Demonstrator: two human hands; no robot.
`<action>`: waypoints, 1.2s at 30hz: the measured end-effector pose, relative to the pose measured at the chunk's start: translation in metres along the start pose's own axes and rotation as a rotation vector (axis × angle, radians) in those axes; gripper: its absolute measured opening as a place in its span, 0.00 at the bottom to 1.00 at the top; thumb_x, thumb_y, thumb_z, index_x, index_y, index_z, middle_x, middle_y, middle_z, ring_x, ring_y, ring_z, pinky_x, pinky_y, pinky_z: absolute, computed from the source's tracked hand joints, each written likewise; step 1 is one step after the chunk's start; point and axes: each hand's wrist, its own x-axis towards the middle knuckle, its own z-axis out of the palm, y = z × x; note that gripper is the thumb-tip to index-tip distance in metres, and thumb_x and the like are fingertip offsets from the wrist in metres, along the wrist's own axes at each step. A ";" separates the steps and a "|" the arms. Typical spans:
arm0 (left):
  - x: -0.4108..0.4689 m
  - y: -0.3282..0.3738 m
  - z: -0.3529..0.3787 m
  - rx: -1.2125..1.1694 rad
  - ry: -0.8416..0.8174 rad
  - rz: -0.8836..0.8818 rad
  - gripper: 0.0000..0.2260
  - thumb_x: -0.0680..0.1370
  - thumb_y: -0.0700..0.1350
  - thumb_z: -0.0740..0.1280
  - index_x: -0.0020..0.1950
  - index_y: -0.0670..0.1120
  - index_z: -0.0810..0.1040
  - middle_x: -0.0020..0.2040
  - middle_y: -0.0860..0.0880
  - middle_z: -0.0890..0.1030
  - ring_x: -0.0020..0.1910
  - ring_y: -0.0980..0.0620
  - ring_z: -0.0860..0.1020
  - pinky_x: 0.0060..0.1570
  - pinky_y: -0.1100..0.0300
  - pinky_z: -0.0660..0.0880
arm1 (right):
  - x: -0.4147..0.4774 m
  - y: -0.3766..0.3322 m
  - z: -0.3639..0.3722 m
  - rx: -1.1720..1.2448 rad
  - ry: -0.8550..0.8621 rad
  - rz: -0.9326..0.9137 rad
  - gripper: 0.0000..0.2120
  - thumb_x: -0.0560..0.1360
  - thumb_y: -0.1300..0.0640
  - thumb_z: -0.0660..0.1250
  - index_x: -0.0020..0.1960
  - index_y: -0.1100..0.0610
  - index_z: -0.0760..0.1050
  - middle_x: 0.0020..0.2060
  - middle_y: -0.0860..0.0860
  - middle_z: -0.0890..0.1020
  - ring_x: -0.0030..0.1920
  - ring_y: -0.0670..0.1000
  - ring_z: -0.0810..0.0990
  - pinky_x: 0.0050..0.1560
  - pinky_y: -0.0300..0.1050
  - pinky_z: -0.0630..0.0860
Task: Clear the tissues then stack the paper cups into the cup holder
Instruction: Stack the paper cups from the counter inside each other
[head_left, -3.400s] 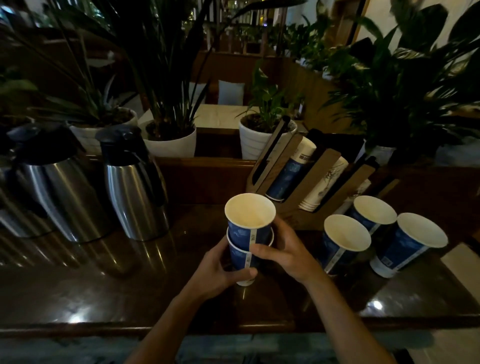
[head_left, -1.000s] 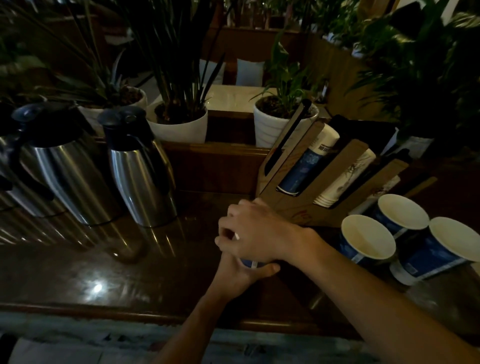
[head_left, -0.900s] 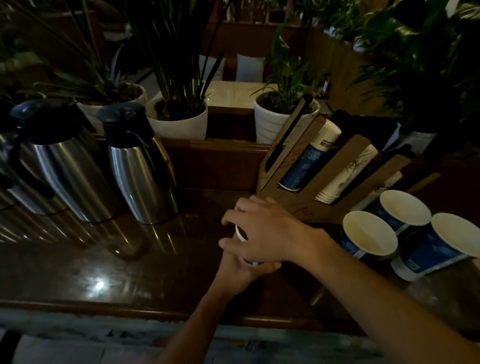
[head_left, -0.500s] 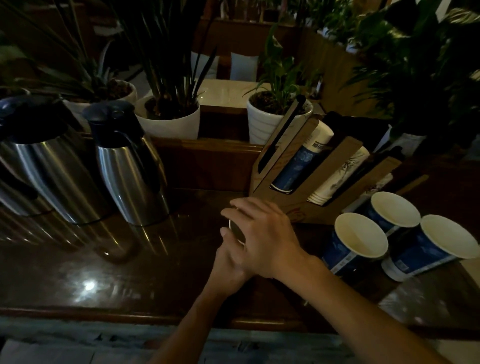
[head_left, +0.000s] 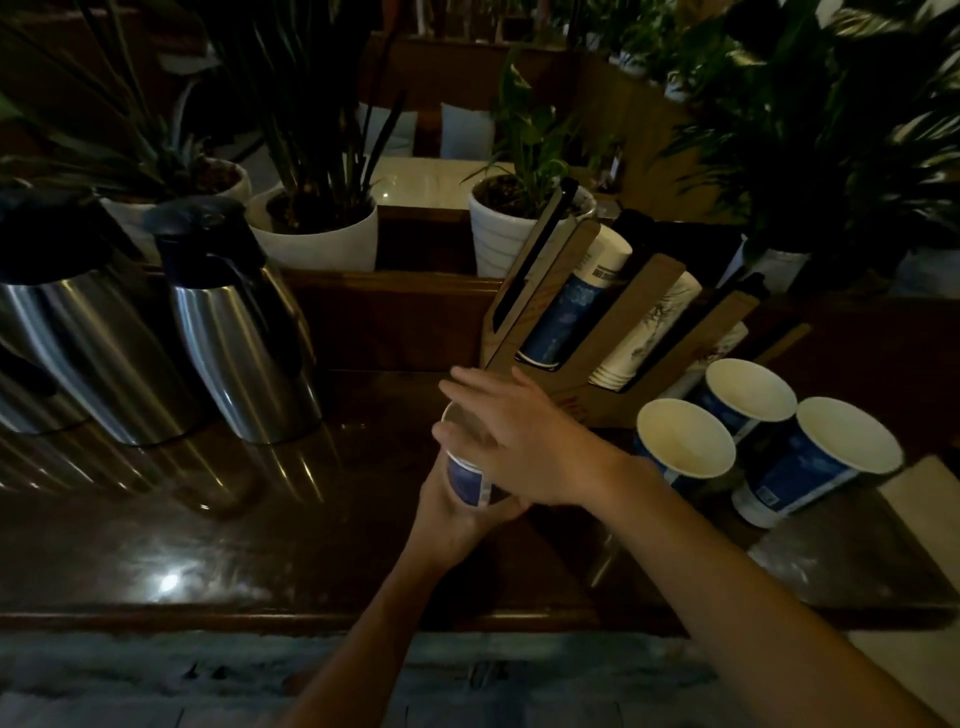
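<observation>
Blue cup stack (head_left: 467, 480) sits at frame centre, just above the dark desk (head_left: 208, 545), tilted a bit w/ its mouth toward 11 o'clock. Left hand (head_left: 457, 512) wraps the lower part from below, grip closed round the stack. Right hand (head_left: 524, 447) lies flat over the rim, fingers (head_left: 467, 384) spread and pointing to 10 o'clock, palm covering most of the mouth; grip not clenched on anything, just resting on top. How many cups are nested there can't be told, hands hide most of it.

At 3 o'clock from the stack, three loose cups stand on the desk, mouths up, close together: near cup (head_left: 685, 447), back cup (head_left: 748, 392), right cup (head_left: 826, 457), the last one leaning toward 2 o'clock. All blue w/ white insides.

At 1 o'clock is the wooden holder (head_left: 613, 332), slanted slots leaning back to the right; a blue sleeve of cups (head_left: 566, 312) fills the first slot, a white sleeve (head_left: 644, 338) the next. Further slots too dark to read.

At 9–10 o'clock two steel flasks (head_left: 234, 332) w/ black lids stand on the desk, one beside the other. Behind, at 12 o'clock, white pots (head_left: 322, 239) w/ leafy plants line a wooden ledge. Lighting dim overall
</observation>
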 end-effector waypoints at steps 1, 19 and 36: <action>0.000 -0.002 0.001 -0.018 0.007 -0.028 0.45 0.66 0.51 0.86 0.77 0.43 0.69 0.70 0.44 0.80 0.70 0.44 0.80 0.69 0.36 0.77 | -0.005 0.005 -0.007 0.035 0.023 0.009 0.29 0.84 0.41 0.54 0.81 0.52 0.58 0.81 0.49 0.58 0.80 0.45 0.52 0.78 0.49 0.43; 0.007 0.003 0.036 -0.053 -0.009 -0.104 0.57 0.55 0.64 0.87 0.78 0.51 0.68 0.71 0.52 0.80 0.71 0.52 0.79 0.72 0.40 0.76 | -0.086 0.108 -0.035 -0.163 0.008 0.368 0.46 0.72 0.23 0.55 0.82 0.44 0.47 0.83 0.52 0.49 0.81 0.56 0.49 0.78 0.58 0.49; 0.007 0.000 0.036 -0.064 -0.022 -0.106 0.58 0.52 0.66 0.86 0.78 0.50 0.68 0.68 0.54 0.81 0.69 0.55 0.79 0.69 0.50 0.77 | -0.087 0.113 -0.057 -0.090 0.297 0.393 0.23 0.71 0.34 0.65 0.58 0.48 0.73 0.47 0.49 0.80 0.48 0.53 0.78 0.46 0.48 0.72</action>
